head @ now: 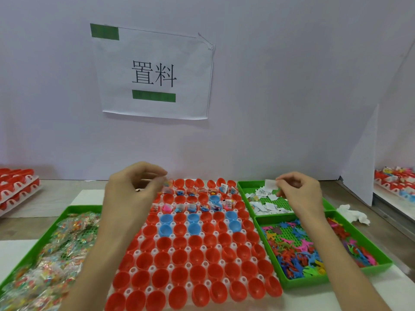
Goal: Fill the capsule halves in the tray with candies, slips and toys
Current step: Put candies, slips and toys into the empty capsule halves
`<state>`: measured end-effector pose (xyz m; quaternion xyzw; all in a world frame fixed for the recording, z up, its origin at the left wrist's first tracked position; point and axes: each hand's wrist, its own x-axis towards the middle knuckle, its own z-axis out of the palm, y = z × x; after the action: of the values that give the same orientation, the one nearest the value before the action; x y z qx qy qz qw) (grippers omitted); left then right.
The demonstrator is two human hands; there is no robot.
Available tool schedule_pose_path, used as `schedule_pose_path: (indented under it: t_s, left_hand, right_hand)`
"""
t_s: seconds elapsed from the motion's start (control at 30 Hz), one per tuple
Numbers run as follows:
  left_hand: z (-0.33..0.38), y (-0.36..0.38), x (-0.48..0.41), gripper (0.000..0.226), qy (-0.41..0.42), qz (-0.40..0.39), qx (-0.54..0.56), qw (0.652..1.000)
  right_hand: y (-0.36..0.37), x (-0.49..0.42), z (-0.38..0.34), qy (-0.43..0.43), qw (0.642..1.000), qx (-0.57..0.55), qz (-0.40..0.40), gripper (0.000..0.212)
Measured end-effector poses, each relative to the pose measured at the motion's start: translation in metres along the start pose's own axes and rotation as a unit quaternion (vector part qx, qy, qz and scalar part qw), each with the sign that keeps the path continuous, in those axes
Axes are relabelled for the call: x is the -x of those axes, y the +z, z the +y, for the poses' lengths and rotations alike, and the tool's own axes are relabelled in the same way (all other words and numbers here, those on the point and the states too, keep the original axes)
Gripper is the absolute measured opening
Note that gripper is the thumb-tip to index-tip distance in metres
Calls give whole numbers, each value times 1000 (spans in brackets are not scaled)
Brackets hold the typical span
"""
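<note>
Just right of the white tray of red and blue plastic capsule halves [133,270], the right hand [298,194] pinches a small white paper slip [270,184]; over the tray's far rows, the left hand [132,191] has a curled grip whose hold cannot be told.

Bright even light, soft shadows, wide-angle distortion

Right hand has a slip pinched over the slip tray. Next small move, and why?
Likely carry the slip left and drop it into a far-row capsule half that lacks one. The right hand pinches one slip above the slip tray; only a few far halves show slips, and the near rows sit empty.
</note>
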<state>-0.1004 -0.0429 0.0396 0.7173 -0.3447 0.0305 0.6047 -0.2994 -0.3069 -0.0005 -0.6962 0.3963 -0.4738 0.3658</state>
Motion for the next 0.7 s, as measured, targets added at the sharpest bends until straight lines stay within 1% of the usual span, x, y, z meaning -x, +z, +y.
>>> schedule_pose_path:
  t_s: [0.07,0.13,0.27,0.37,0.43,0.5,0.6,0.7]
  left_hand:
    - [13,14,9,20,9,-27,57,998]
    - [21,24,18,19,0,-48,109,993]
    - [33,36,27,9,-48,-76,204,975]
    - [39,42,32,13,-68,-109,242,962]
    - [42,45,35,10,-69,-118,258,957]
    - [43,47,37,14,-66,-118,263,955]
    - [42,48,37,17,-73,-112,281,950]
    - [42,50,38,19,-86,-102,305,943]
  right_hand:
    - [3,9,-15,-6,998,-60,-5,16]
    - [7,16,-29,-11,995,-98,-18,12]
    - [7,26,-56,-27,980,-182,-79,10]
    - [9,39,-80,-54,961,-242,-120,5]
    - [9,48,-93,-84,957,-242,-138,6]
    - [6,54,-104,-103,952,-232,-172,17]
    - [-2,59,-120,-108,939,-236,-225,30]
    - [-8,64,-129,-108,935,-231,-247,32]
